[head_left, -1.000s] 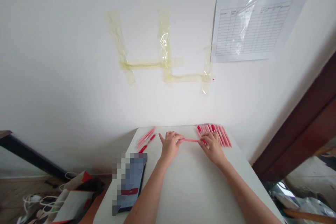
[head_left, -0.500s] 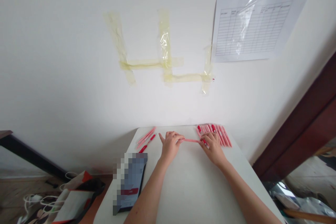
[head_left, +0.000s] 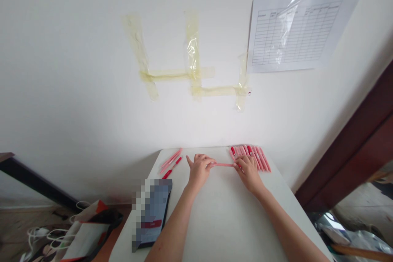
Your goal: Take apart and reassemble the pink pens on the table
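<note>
A slim pink pen (head_left: pixel 224 165) is stretched level between my two hands over the white table. My left hand (head_left: pixel 200 168) pinches its left end, with the thumb side turned toward the other hand and one finger sticking out to the left. The right end is pinched by my right hand (head_left: pixel 247 168), whose fingers hide that tip. Just behind my right hand lies a row of several pink and red pens (head_left: pixel 259 157), partly covered by the fingers. Left of my left hand are a few pink pens (head_left: pixel 171 161) and a red pen (head_left: pixel 172 168).
A phone or tablet (head_left: pixel 153 213), partly blurred out, lies at the table's left edge. The white table (head_left: pixel 227 221) stands against a wall with yellowed tape (head_left: pixel 193 49) and a printed sheet (head_left: pixel 285 37). Bags and cables (head_left: pixel 82 233) sit on the floor at left.
Almost nothing differs. Both hands hold the pen in nearly the same place, with only a very slight shift of the fingers.
</note>
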The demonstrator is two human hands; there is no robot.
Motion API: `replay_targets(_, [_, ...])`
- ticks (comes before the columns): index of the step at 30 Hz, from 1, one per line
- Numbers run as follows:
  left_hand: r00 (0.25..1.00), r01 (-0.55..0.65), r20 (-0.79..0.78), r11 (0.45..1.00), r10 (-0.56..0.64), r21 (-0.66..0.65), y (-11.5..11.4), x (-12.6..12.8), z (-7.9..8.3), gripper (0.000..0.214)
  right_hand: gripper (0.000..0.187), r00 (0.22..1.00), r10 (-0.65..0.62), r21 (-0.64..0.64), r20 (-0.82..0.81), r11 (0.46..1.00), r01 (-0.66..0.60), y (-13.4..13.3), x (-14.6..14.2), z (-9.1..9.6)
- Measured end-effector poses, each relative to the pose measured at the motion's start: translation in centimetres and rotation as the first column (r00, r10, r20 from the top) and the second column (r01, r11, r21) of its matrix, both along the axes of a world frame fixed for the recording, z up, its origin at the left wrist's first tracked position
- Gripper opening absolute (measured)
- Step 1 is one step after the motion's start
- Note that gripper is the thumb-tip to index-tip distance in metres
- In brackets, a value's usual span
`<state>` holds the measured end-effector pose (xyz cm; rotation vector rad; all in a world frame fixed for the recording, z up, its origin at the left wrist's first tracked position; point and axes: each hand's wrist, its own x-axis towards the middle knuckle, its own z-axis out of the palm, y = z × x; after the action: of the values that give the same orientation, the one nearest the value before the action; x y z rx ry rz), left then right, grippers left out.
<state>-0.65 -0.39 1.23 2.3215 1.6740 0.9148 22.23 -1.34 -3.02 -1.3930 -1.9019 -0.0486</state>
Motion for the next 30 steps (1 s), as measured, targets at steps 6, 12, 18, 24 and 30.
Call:
replay_targets(6, [1.000, 0.011, -0.008, 1.000, -0.011, -0.004, 0.07, -0.13, -0.07, 0.014, 0.027, 0.999, 0.035, 0.019, 0.014, 0.999, -0.035, -0.23, 0.02, 0.40])
replay_targets(12, [1.000, 0.009, 0.013, 1.000, -0.009, -0.007, 0.08, 0.07, -0.06, 0.013, 0.037, 1.000, 0.028, 0.010, 0.014, 1.000, -0.028, -0.29, -0.27, 0.51])
replay_targets(18, [0.999, 0.023, 0.023, 1.000, -0.023, 0.016, -0.02, 0.05, -0.06, 0.014, 0.034, 1.000, 0.025, -0.016, -0.018, 1.000, -0.026, -0.67, -0.25, 1.00])
replay_targets(24, [1.000, 0.008, 0.010, 1.000, -0.008, -0.007, -0.05, 0.11, 0.03, 0.014, 0.027, 1.000, 0.020, 0.025, -0.010, 0.999, -0.020, -0.53, -0.22, 0.87])
replay_targets(30, [1.000, 0.016, 0.002, 1.000, -0.016, -0.011, 0.17, 0.22, -0.27, 0.015, 0.033, 1.000, 0.001, 0.014, -0.009, 1.000, -0.001, -0.36, -0.44, 0.48])
